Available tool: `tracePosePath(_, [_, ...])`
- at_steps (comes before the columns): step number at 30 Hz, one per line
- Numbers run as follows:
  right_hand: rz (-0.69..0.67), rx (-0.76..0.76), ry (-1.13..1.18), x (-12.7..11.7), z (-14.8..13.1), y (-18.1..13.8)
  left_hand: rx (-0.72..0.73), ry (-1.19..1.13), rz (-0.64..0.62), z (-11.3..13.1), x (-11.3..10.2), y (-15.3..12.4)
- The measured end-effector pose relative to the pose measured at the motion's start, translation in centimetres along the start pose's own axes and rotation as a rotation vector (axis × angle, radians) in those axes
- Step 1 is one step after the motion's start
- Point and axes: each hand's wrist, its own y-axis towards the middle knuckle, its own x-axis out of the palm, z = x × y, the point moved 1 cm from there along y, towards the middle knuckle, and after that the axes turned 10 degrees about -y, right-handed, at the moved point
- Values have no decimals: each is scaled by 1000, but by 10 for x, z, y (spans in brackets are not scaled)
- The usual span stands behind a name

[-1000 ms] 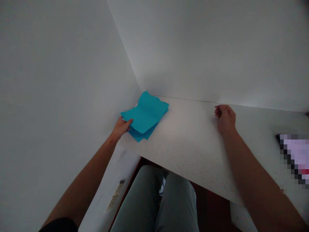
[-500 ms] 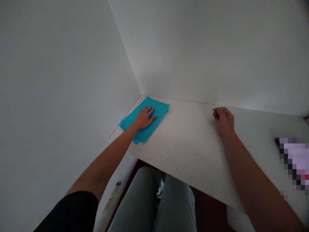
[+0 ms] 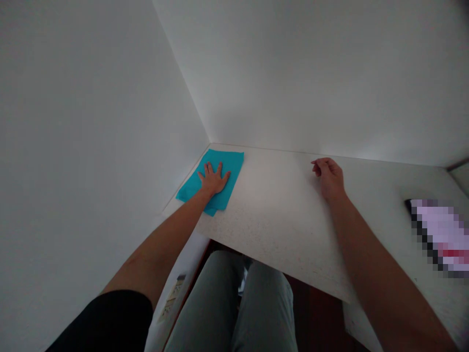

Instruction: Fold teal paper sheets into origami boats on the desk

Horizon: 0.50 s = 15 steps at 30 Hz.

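A turquoise cloth (image 3: pixel 230 164) lies folded on the pale desktop (image 3: pixel 271 210), in the corner between two walls. My left hand (image 3: pixel 215 181) rests flat on top of it with the fingers spread, gripping nothing. Farther right, near the back wall, my right hand (image 3: pixel 331 180) rests on or just over the desktop. Its fingers are curled in, and nothing shows in them. The cloth is well to the left of that hand.
A blurred-out flat item (image 3: pixel 441 230) with a dark edge lies on the desktop at the right. White walls (image 3: pixel 293 73) close off the back and left side. My legs (image 3: pixel 227 303) are below the desk's front edge.
My left hand has turned the cloth and its fingers are spread wider. The cloth's right corner has moved left. My right hand stays curled in about the same place; the view has shifted slightly.
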Motion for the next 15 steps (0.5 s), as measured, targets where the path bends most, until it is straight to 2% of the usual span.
tracePosePath(3, [-16, 2, -2, 1, 1, 1, -5, 12, -72, -5, -13, 5])
tracePosePath(7, [-16, 54, 19, 2, 0, 0, 182, 57, -46, -14, -32, -1])
tracePosePath(8, [-24, 56, 16, 2, 0, -1, 200, 63, -61, -17, -33, -5])
tracePosePath(11, [-64, 2, -37, 3, 1, -1, 129, 50, -129, -25, -27, -16])
tracePosePath(15, [-89, -61, -95, 2, 5, 0, 144, -3, -100, -31, -23, -25])
